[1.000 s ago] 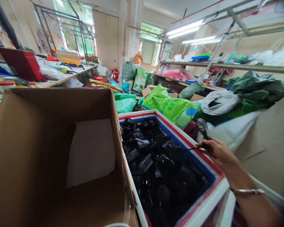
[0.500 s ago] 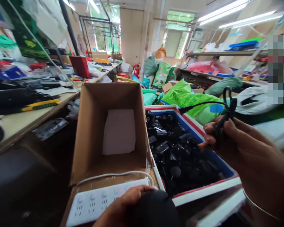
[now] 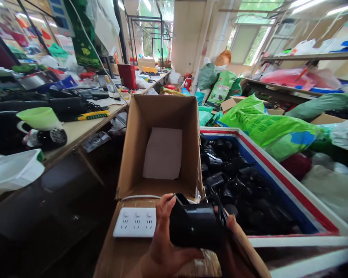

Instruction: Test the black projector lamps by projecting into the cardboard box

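A black cylindrical device (image 3: 195, 224) with a glossy casing and a small screw on its side lies level above the carton flap. My left hand (image 3: 165, 235) grips its left end, with fingers on top and the thumb below. At its other end, my right hand (image 3: 234, 235) is closed on a bundled black cable (image 3: 220, 210); part of that hand is hidden. Just beyond the hands, an upright-mouthed cardboard box (image 3: 136, 154) shows a pale sheet (image 3: 163, 154) inside. A white power strip (image 3: 133, 222) rests left of the device, partly covered by my left hand.
On the right, a white-rimmed bin (image 3: 290, 177) with red and blue bands holds many black devices (image 3: 229, 173). Behind it lies a bright green bag (image 3: 266, 123). A cluttered workbench (image 3: 75, 135) on the left carries a green cup (image 3: 39, 117) and a white tray (image 3: 14, 170).
My right hand has come down and left with the cable, now gathered against the device. My left hand has raised and turned the device. The view has shifted left.
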{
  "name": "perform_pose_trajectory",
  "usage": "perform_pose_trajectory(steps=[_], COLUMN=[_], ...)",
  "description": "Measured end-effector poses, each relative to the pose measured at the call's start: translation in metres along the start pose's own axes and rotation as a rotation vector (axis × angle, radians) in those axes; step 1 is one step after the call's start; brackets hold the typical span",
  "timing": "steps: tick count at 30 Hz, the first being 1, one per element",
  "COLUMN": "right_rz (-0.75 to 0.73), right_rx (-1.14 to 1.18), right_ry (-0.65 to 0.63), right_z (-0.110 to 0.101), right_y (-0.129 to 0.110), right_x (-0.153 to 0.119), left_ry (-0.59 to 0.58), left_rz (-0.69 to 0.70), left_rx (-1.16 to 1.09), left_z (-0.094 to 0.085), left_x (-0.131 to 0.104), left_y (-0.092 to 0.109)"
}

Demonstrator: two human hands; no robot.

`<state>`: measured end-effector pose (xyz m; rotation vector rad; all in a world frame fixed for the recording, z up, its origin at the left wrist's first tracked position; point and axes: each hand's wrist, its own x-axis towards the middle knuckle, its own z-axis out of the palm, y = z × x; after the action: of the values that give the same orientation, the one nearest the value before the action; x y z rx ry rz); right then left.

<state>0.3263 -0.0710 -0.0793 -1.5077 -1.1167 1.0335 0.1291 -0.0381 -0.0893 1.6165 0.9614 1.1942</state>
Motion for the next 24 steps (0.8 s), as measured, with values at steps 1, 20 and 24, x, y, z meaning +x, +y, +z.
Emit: perform_pose_trajectory(steps=[1, 20, 24], right_rz=[0.022, 0.159, 0.17], right_rx=[0.025, 0.015, -0.076], right_ry=[-0.003, -0.289, -0.307], right_z=[0.003, 0.013, 0.021], right_y=[-0.001, 0.019, 0.018], right_x=[0.001, -0.021, -0.025], left_ry=[-0.016, -0.244, -0.305], left_rz=[-0.015, -0.549, -0.604], left_rx=[-0.065, 0.246, 0.238], left_z=[0.002, -0.026, -0.024], left_x=[-0.003, -0.026, -0.03], left_y=[0.0, -0.009, -0.001])
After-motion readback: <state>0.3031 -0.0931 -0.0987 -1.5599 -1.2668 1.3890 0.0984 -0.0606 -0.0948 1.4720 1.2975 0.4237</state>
